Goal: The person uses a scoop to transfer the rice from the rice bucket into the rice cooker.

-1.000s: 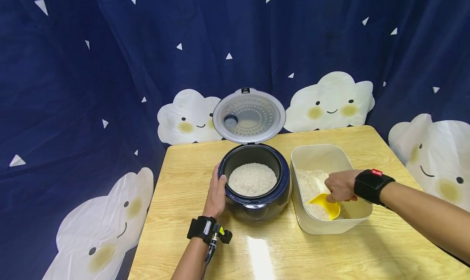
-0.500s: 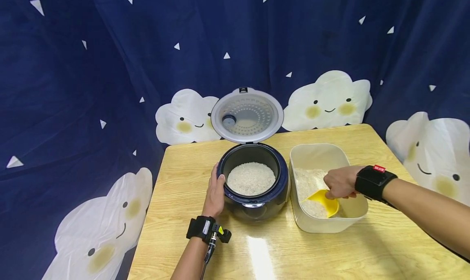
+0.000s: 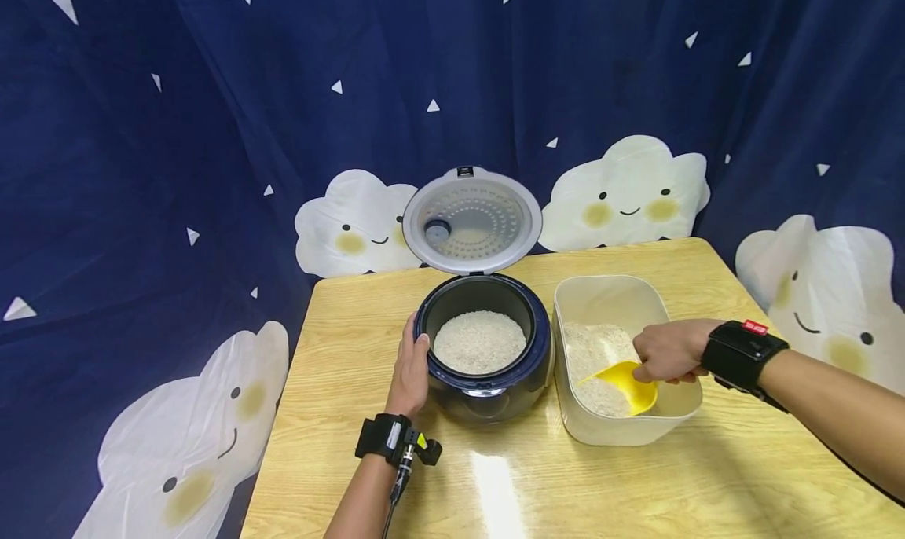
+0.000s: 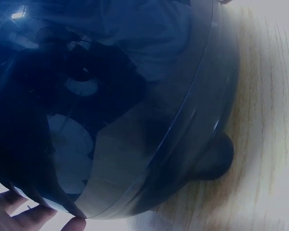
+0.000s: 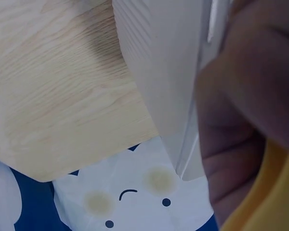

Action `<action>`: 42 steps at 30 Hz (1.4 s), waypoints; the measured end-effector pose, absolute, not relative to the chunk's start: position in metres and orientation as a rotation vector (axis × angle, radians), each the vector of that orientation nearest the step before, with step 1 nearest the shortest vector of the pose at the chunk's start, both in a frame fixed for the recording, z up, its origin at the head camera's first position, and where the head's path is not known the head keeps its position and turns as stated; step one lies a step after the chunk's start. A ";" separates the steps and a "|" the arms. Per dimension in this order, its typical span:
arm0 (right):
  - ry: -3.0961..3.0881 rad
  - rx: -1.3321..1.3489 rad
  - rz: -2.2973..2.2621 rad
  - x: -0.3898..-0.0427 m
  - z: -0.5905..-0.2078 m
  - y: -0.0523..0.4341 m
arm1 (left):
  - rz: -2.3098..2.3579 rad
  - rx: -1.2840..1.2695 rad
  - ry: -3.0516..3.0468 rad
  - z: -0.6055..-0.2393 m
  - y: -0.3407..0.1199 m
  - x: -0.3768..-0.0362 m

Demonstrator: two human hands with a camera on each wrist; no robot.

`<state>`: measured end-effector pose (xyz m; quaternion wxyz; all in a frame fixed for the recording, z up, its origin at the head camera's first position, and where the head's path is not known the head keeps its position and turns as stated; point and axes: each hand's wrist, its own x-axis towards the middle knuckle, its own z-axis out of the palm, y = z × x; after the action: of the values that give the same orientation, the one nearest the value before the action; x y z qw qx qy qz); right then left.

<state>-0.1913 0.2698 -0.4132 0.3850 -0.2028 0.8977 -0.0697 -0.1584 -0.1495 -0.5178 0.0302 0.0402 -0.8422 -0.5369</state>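
Observation:
A dark blue rice cooker (image 3: 488, 378) stands mid-table with its round lid (image 3: 471, 221) raised and white rice (image 3: 479, 341) in the pot. My left hand (image 3: 412, 368) rests flat against its left wall; the left wrist view shows the glossy cooker body (image 4: 115, 110) close up with fingertips (image 4: 19, 214) at the bottom left. To the right sits a cream plastic tub (image 3: 622, 429) holding rice (image 3: 594, 358). My right hand (image 3: 668, 350) grips a yellow scoop (image 3: 625, 382) inside the tub, its bowl over the rice. The right wrist view shows the scoop (image 5: 274, 197) under my fingers.
The wooden table (image 3: 495, 484) has bare surface in front of the cooker and tub; its left edge lies close to the cooker. A dark blue curtain (image 3: 212, 91) with white clouds hangs behind and around the table.
The right hand with the yellow scoop has shifted slightly right and up inside the tub. The left hand stays on the cooker's side.

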 end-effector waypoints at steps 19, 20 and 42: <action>2.294 -0.507 -0.226 -0.178 -0.398 0.283 | -1.653 0.110 -2.598 -0.519 -0.151 -0.159; 2.296 -0.506 -0.232 -0.177 -0.398 0.284 | -1.655 0.110 -2.597 -0.519 -0.151 -0.159; 2.310 -0.427 -0.464 -0.170 -0.398 0.306 | -1.703 0.124 -2.579 -0.517 -0.149 -0.157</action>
<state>-0.1702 0.3063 -0.3978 0.3648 -0.1659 0.8983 -0.1803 -0.1570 -0.1491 -0.5173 0.0240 0.0402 -0.8336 -0.5504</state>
